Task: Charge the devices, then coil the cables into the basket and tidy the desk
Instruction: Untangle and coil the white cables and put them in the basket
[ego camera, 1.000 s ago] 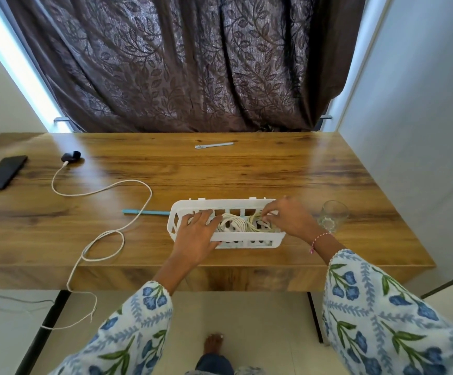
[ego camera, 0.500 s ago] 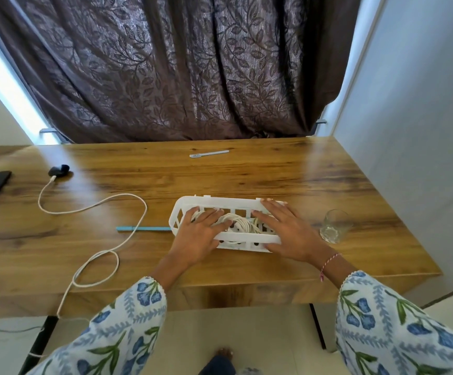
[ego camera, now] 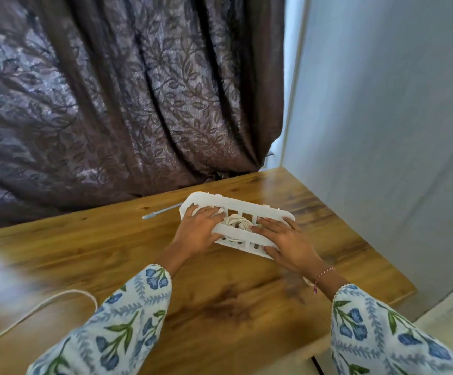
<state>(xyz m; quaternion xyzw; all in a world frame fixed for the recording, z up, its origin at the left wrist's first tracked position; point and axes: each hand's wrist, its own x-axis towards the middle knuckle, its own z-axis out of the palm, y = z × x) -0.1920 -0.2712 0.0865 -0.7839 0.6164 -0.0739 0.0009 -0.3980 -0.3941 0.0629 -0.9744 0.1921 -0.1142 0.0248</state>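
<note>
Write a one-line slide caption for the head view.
Both hands, left and right, rest on a white basket of coiled cable on a wooden desk.

Home room: wooden desk against leaf-patterned curtain, plain wall.
</note>
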